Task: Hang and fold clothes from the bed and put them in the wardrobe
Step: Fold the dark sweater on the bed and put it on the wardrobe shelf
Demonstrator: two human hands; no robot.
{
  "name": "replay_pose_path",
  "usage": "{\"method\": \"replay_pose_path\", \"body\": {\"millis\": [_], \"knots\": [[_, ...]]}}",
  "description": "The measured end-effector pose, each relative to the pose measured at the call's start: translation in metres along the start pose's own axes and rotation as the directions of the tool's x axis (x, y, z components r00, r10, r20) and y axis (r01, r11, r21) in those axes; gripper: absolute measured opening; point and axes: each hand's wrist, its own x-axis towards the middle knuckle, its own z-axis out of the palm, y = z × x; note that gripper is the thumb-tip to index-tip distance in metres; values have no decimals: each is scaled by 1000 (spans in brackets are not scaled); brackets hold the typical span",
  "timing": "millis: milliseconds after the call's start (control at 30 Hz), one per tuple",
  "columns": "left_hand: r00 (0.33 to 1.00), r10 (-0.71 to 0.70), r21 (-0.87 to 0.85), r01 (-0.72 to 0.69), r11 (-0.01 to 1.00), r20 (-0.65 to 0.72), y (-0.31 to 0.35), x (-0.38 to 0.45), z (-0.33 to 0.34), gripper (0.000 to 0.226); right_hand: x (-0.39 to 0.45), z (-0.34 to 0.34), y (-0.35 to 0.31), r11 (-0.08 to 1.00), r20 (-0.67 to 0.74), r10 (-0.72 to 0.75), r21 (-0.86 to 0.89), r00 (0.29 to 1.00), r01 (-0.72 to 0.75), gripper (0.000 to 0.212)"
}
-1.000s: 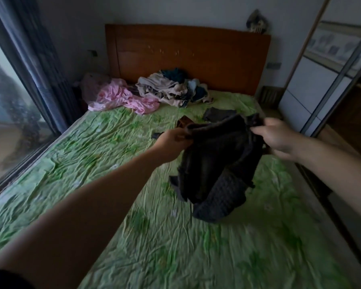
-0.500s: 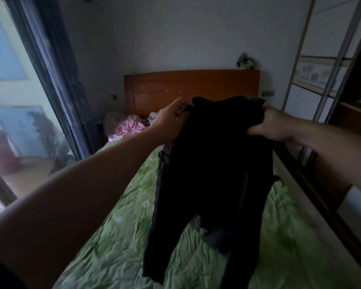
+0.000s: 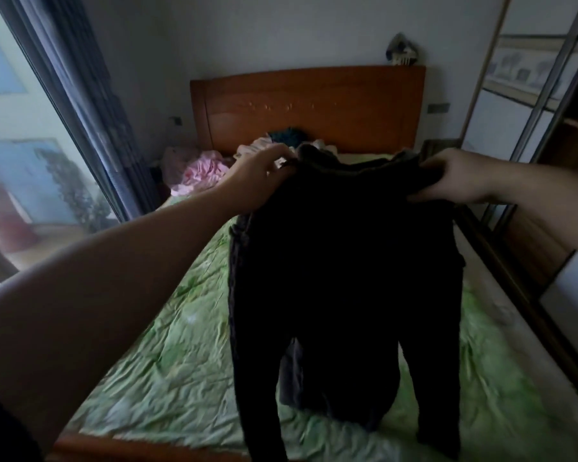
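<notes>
Both hands — left (image 3: 264,175), right (image 3: 454,178) — grip dark garment (image 3: 344,261) | its hem cut off, clothes pile (image 3: 281,141) half-hidden

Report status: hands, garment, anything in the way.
Left hand and right hand each grip the black trousers at the waistband. Trousers hang over the bed. Nothing in the way.

a dark blue curtain (image 3: 90,121) hangs beside the glass window (image 3: 20,161); a small dark ornament (image 3: 401,51) sits atop the orange wooden headboard (image 3: 314,105).

Matt black cloth trousers (image 3: 344,261), crumpled green cotton-like sheet (image 3: 181,355), glossy wooden headboard (image 3: 307,105)
</notes>
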Motion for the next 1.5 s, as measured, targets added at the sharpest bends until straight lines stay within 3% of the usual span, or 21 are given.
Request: {"method": "replay_pose_path", "body": {"millis": [200,300,400,500,567,667,800,867,967,1067,1167,1333,1500], "knots": [[975,-69,105,47,993,210,-48,27,22,39,61,22,24,1000,23,-1,3,1000,1,17],[923,-115,300,-1,954,367,-66,53,27,46,94,25,30,997,-56,-17,-76,998,13,25],[903,-113,460,-101,882,415,-76,76,25,39,119,21,29,982,-141,-98,-174,985,73,16],[940,-99,484,-76,872,326,-75,92,9,29,127,8,16,971,-248,-158,-216,956,104,10],[982,-97,440,16,898,161,-68,95,-5,28,124,-4,4,975,-363,-174,-192,916,110,11],[991,-114,258,129,957,-73,-47,87,-25,22,105,-20,-10,975,-487,-214,-155,847,158,13],[976,-85,178,121,977,-203,-18,66,-43,22,72,-35,-18,986,-545,-159,-43,823,162,23],[971,-72,172,113,979,-229,-5,53,-48,25,54,-41,-21,967,-517,-203,26,832,252,25],[971,-34,156,72,985,-236,10,39,-59,26,29,-49,-21,936,-493,-317,-25,810,350,36],[974,2,189,42,981,-226,13,40,-71,33,25,-59,-16,932,-505,-348,-94,790,351,14],[977,32,270,27,962,-212,10,52,-78,39,38,-71,-8,944,-535,-318,-98,783,316,32],[993,25,373,21,928,-118,-23,95,-69,54,87,-70,1,971,-538,-230,-78,811,224,20],[995,-4,413,-40,910,104,-108,153,5,75,184,-25,48,999,-406,-47,-21,913,42,33]]}}
